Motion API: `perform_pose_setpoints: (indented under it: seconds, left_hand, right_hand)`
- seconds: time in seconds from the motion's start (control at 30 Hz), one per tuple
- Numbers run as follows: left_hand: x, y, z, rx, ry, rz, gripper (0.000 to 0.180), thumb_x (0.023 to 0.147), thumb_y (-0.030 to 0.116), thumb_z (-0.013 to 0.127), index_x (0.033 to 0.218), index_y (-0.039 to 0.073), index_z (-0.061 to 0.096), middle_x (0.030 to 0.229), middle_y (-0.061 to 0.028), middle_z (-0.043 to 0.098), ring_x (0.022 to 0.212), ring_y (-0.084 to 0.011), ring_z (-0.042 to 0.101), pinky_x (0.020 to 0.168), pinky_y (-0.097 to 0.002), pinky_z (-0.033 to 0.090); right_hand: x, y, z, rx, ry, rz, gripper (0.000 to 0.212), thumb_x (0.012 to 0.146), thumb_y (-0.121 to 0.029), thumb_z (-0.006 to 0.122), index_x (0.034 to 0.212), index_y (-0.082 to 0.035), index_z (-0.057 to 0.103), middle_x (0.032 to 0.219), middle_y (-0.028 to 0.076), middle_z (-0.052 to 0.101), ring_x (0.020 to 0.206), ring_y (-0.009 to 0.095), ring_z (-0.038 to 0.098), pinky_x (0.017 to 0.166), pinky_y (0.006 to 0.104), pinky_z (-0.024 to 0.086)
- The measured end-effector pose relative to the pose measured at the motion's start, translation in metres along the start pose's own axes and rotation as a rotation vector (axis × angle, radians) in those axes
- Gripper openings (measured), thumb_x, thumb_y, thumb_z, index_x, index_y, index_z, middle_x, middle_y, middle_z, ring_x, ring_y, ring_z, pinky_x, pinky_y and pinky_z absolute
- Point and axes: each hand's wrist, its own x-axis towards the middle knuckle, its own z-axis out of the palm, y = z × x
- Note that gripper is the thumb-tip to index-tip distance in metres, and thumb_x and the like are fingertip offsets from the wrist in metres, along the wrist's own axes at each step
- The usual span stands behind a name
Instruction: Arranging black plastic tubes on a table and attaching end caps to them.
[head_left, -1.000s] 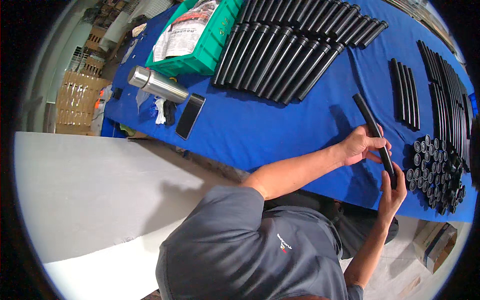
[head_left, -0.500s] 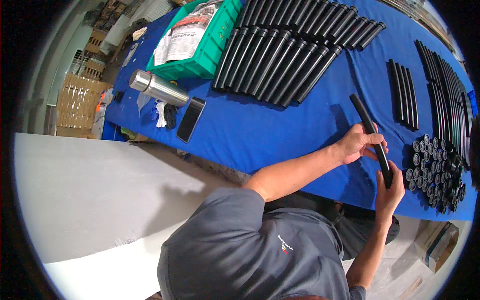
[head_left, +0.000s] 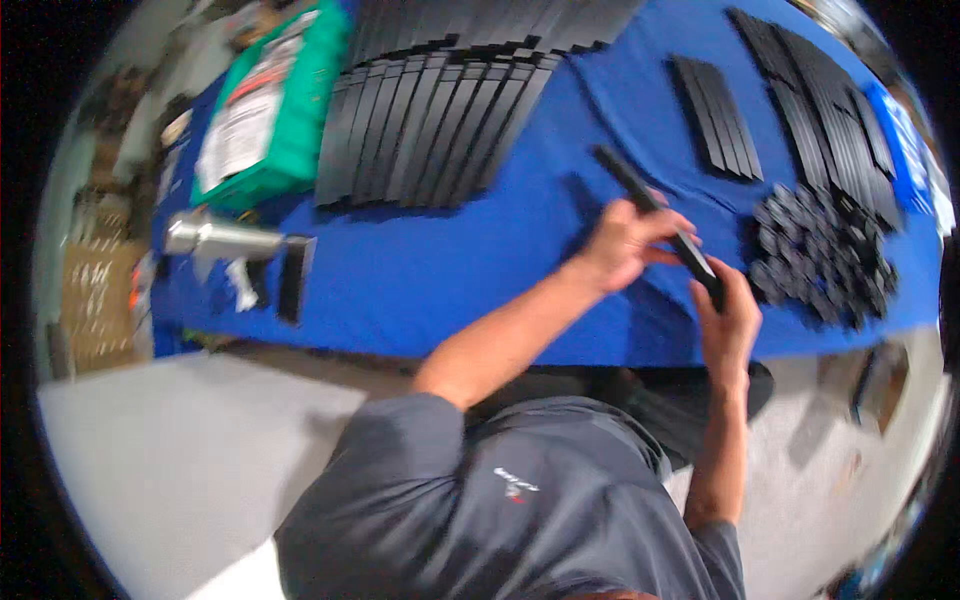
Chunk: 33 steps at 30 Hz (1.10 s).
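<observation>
Between my hands, above the blue-covered table, a slim black tube [head_left: 632,181] is held at a slant, its far end up and to the left. My left hand [head_left: 628,243] grips it around the middle. Fingers of my right hand [head_left: 729,312] close around its near end, and whatever they cover there is hidden. Just right of my right hand lies a heap of small round black caps [head_left: 815,258]. Beyond them are a short row of plain black tubes [head_left: 715,118] and a larger batch of black tubes [head_left: 822,110]. The picture is smeared by motion.
Rows of black tubes with wider ends [head_left: 430,130] cover the table's far left part. Beside them stands a green crate [head_left: 285,150] holding newspaper [head_left: 245,130]. A steel flask [head_left: 222,238] and a phone [head_left: 295,280] lie nearer. A blue-and-white package [head_left: 902,150] sits far right.
The whole view has shifted, so the table's things appear further left, with more of the right side showing. Both hands keep hold of the tube in much the same pose.
</observation>
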Motion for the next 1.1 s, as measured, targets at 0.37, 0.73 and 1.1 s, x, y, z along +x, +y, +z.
perform_pose_setpoints:
  seconds: [0.37, 0.73, 1.1]
  left_hand:
    - [-0.002, 0.000, -0.008, -0.050, -0.032, -0.018, 0.018, 0.092, 0.008, 0.066, 0.106, 0.013, 0.057, 0.106, -0.0171, 0.069, 0.105, -0.0341, 0.068, 0.085, -0.0463, 0.061]
    - [0.000, -0.001, -0.012, -0.009, -0.052, -0.015, 0.015, 0.093, 0.011, 0.066, 0.105, 0.011, 0.057, 0.105, -0.0183, 0.069, 0.103, -0.0350, 0.068, 0.086, -0.0470, 0.060]
    - [-0.002, -0.001, -0.008, -0.083, -0.043, -0.054, 0.018, 0.093, 0.008, 0.065, 0.108, 0.011, 0.056, 0.106, -0.0190, 0.068, 0.105, -0.0354, 0.067, 0.087, -0.0474, 0.060]
  right_hand:
    - [-0.010, -0.001, 0.001, 0.448, 0.073, 0.183, 0.056, 0.074, -0.019, 0.086, 0.121, -0.001, 0.060, 0.104, 0.013, 0.067, 0.084, 0.019, 0.064, 0.072, 0.0319, 0.052]
    - [-0.011, 0.008, 0.004, 0.259, -0.004, 0.220, 0.034, 0.082, -0.005, 0.074, 0.114, 0.001, 0.061, 0.079, 0.008, 0.065, 0.066, 0.015, 0.063, 0.062, 0.0338, 0.051]
    - [-0.013, 0.010, 0.005, 0.052, 0.119, -0.039, 0.036, 0.081, -0.009, 0.077, 0.114, -0.002, 0.062, 0.090, 0.012, 0.066, 0.079, 0.023, 0.066, 0.066, 0.0329, 0.054]
